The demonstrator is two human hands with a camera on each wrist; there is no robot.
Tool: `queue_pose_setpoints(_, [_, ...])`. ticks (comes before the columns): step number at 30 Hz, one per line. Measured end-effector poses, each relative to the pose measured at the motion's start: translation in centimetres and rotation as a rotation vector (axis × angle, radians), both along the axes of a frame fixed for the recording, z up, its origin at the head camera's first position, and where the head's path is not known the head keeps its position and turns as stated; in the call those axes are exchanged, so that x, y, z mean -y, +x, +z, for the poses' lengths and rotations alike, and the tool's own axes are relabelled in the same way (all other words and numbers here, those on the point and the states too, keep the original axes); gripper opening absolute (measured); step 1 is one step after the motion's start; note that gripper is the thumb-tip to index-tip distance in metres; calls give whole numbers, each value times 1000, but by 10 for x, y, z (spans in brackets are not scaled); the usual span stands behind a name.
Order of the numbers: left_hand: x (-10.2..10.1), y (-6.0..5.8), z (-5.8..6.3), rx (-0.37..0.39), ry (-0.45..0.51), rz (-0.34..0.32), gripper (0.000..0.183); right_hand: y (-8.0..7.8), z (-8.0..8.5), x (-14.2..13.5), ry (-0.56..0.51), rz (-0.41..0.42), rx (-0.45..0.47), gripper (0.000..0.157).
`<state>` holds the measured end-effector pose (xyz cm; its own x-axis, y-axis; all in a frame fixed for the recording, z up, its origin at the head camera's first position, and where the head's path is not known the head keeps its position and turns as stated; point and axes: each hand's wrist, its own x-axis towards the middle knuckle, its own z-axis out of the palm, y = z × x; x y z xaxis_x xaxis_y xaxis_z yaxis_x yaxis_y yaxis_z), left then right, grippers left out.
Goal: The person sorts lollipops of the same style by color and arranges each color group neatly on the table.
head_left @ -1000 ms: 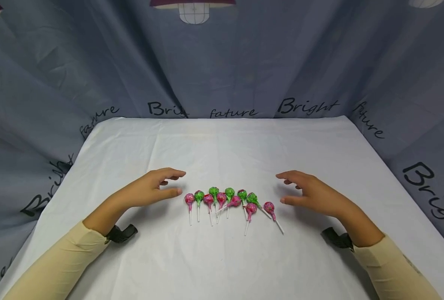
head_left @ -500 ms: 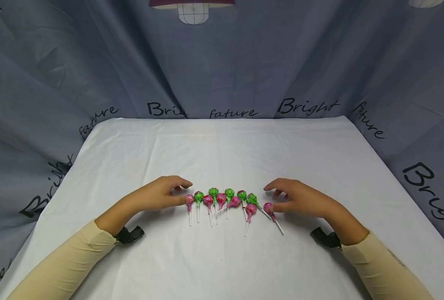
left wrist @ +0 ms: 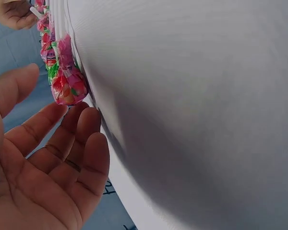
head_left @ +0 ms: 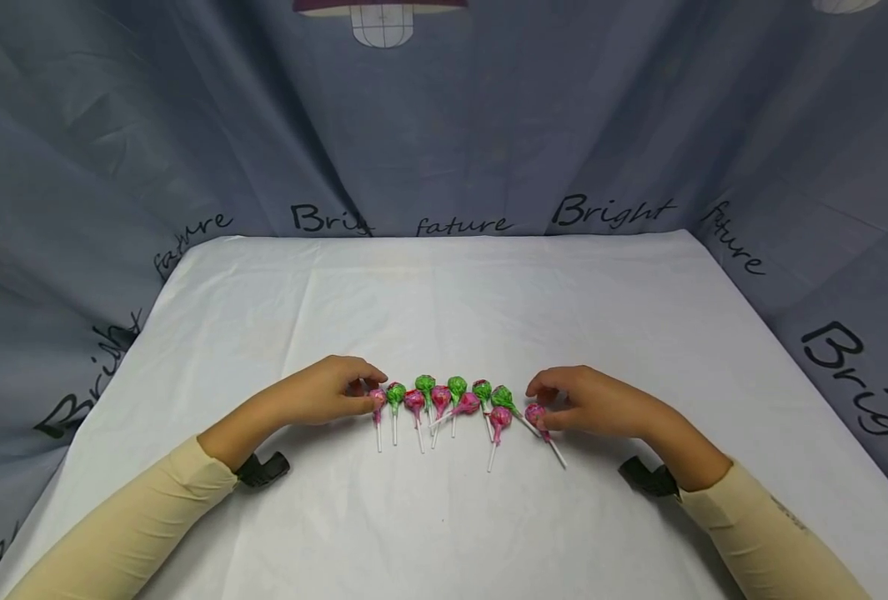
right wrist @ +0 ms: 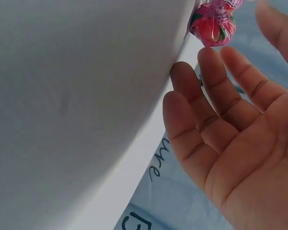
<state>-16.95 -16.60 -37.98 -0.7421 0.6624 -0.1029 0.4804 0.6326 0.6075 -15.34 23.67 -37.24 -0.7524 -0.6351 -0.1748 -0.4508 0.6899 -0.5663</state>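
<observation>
Several lollipops in pink and green wrappers lie in an uneven row on the white cloth. At the row's left end is a pink lollipop [head_left: 378, 400], with my left hand [head_left: 331, 390] beside it. In the left wrist view its wrapped head [left wrist: 69, 88] sits by my fingertips, the thumb [left wrist: 21, 86] standing apart from it. My right hand [head_left: 594, 402] is at the rightmost pink lollipop [head_left: 535, 414]. The right wrist view has that candy's head [right wrist: 213, 26] just beyond my fingers [right wrist: 211, 64], which are gently bent. Neither hand visibly grips a stick.
Between the hands lie green lollipops [head_left: 456, 387] and pink ones [head_left: 499, 421], some sticks crossing. White cloth [head_left: 444, 308] covers the table. A grey-blue curtain [head_left: 444, 125] with printed words hangs behind and at the sides. A black strap [head_left: 263, 471] is at the left wrist.
Both hands have come inward and down toward the table, from beside the row to its two end lollipops. The lollipops appear to lie as before.
</observation>
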Motion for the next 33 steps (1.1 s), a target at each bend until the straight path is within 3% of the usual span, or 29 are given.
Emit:
queue_pose_setpoints(12, [5, 1, -3, 5, 56, 59, 31, -2, -1, 2, -31, -16, -6, 17])
queue_pose_setpoints(19, [3, 2, -1, 28, 76, 39, 24, -3, -2, 3, -46, -5, 25, 14])
queue_pose_setpoints(29, [-3, -3, -1, -60, 22, 26, 17, -3, -1, 6, -27, 5, 22, 10])
queue_pose_setpoints(33, [-5, -6, -1, -39, 5, 26, 15, -3, -2, 6, -40, 8, 23, 9])
